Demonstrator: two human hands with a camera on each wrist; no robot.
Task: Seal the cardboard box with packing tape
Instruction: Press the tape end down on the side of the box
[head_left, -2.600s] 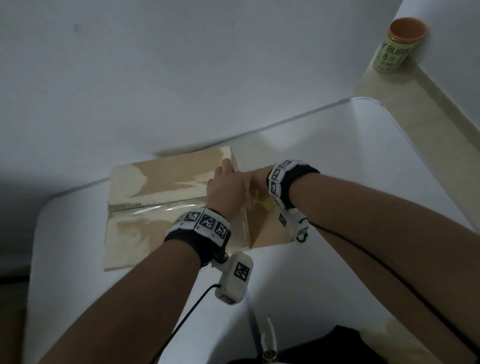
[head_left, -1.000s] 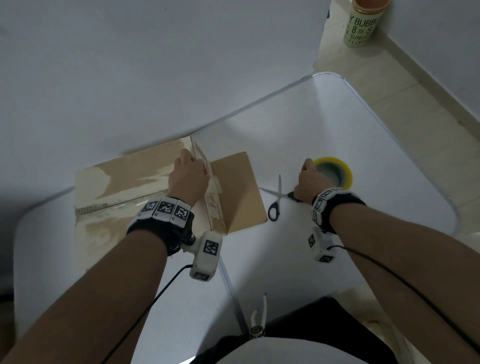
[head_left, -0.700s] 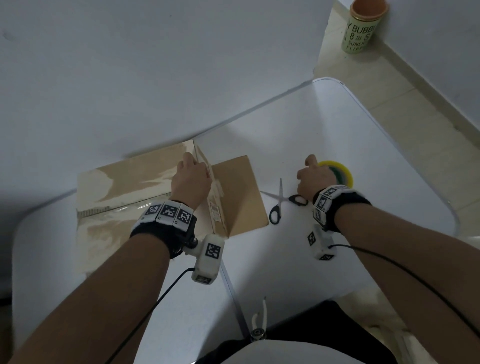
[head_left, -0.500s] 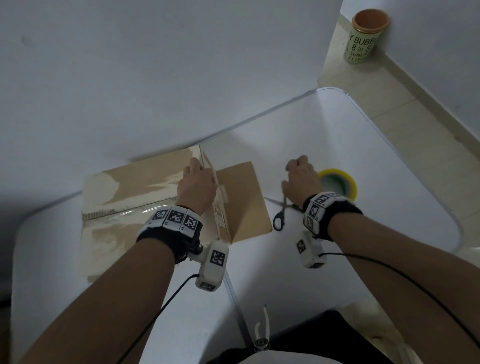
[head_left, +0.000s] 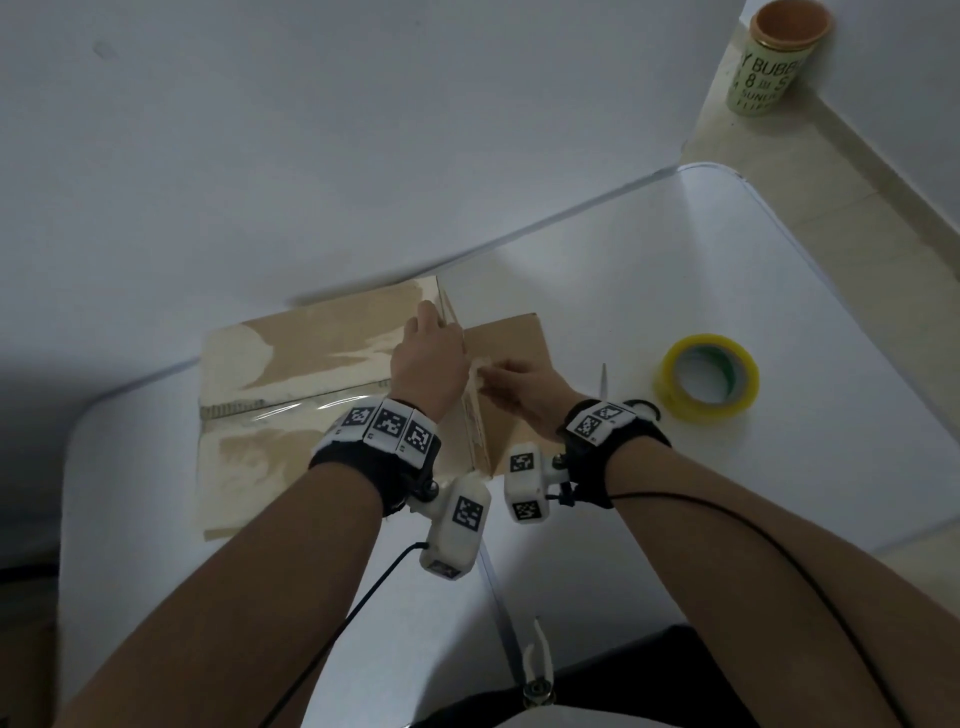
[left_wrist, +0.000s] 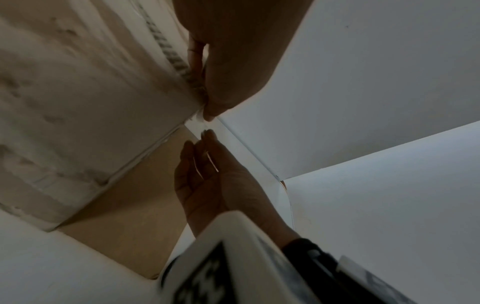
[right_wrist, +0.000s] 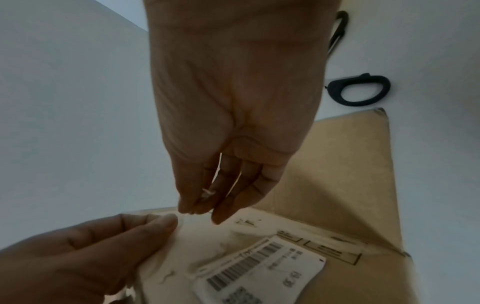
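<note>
The cardboard box (head_left: 311, 353) lies on the white table (head_left: 675, 260), with clear tape (head_left: 291, 410) along its top seam. My left hand (head_left: 428, 353) grips the box's top right edge, thumb along the corner (left_wrist: 210, 98). My right hand (head_left: 511, 382) is beside it, and its straight fingertips (right_wrist: 197, 207) touch the tape end on the box's side wall (right_wrist: 337, 164). A shipping label (right_wrist: 259, 265) is stuck lower on that wall. The yellow tape roll (head_left: 706, 376) rests flat on the table to the right, held by neither hand.
Black-handled scissors (head_left: 604, 382) lie between the box and the roll, partly under my right wrist; their handle loop (right_wrist: 358, 90) shows behind my palm. A white wall runs behind the box. A green canister (head_left: 769, 62) stands on the floor beyond the table's corner.
My right hand left the box, reached right to the tape roll and scissors on the table, then came back with nothing in it to the box's side. The left hand stayed put.
</note>
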